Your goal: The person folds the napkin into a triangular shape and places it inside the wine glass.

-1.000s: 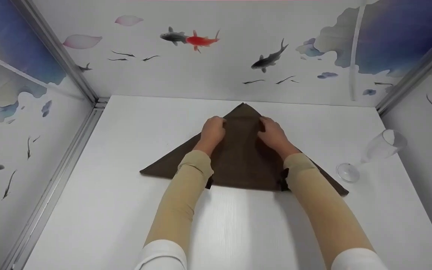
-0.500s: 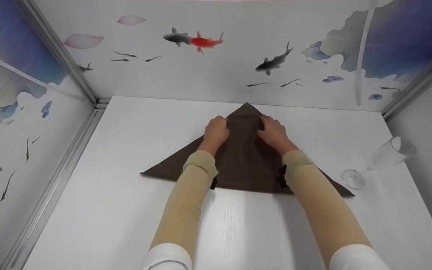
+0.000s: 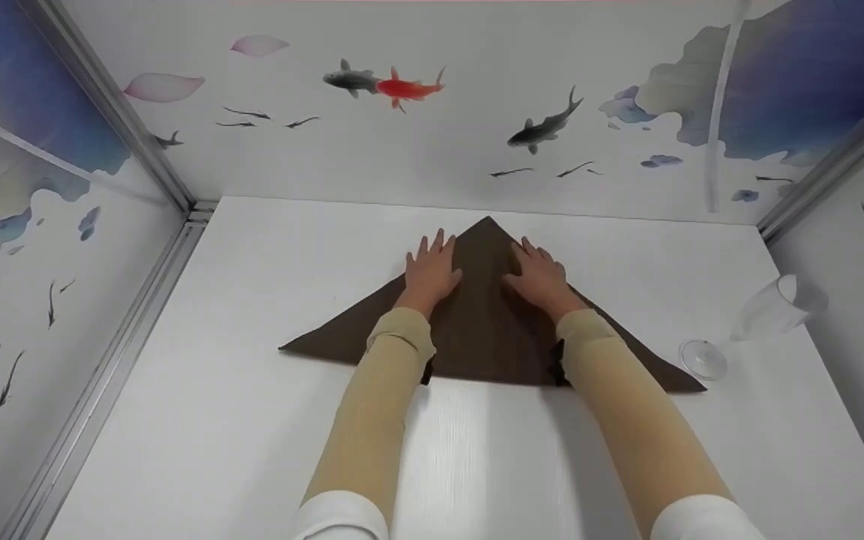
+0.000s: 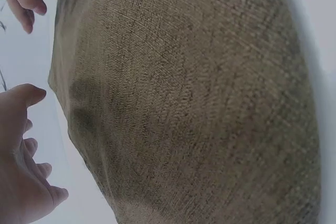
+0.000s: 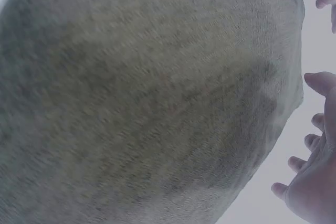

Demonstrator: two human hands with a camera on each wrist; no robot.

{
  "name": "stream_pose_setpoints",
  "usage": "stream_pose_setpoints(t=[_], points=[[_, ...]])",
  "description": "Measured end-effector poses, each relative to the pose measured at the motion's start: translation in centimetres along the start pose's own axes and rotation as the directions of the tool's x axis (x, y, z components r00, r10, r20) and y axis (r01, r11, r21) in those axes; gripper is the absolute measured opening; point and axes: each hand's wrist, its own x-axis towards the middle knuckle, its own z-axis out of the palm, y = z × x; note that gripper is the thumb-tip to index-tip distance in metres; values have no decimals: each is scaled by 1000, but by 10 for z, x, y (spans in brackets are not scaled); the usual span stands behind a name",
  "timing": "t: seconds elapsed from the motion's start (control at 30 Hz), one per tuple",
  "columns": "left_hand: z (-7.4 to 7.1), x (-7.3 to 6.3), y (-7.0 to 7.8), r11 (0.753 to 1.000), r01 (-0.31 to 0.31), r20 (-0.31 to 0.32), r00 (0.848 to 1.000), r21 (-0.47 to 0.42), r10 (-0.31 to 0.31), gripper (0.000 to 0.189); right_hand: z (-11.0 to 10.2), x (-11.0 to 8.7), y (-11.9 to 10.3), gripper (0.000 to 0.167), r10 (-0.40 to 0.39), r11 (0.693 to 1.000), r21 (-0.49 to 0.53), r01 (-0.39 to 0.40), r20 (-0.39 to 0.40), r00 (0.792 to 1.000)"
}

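I see the clear stemmed glass (image 3: pixel 771 311) just beside the right corner of the brown cloth (image 3: pixel 486 322), which lies triangular on the white tabletop (image 3: pixel 177 420), tip toward the fish-printed back wall (image 3: pixel 469 150). Over its sloping edges, left hand (image 3: pixel 430 274) and right hand (image 3: pixel 539 279) have fingers released, spread; contact I can't tell.

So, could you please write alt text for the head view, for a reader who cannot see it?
A person's left hand and right hand are at the upper sloping edges of a triangular brown cloth on a white table; a clear stemmed glass is to the right.
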Motion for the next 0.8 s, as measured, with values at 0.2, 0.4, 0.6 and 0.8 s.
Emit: stream_pose_setpoints(t=[0.2,0.4,0.6,0.8], points=[[0,-12,7,999,-34,10,999,34,34,67,6,-13,-4,71,-7,1000,7,7,-15,1000],[3,-25,12,998,-36,-6,999,54,37,68,9,-28,-8,70,-26,999,-26,25,-25,999],[6,-41,16,999,-36,-2,999,40,36,70,11,-44,-7,70,-40,999,-37,39,-21,999],[9,-58,18,997,-62,21,998,35,61,70,14,-62,-3,72,-37,999,-32,37,6,999]])
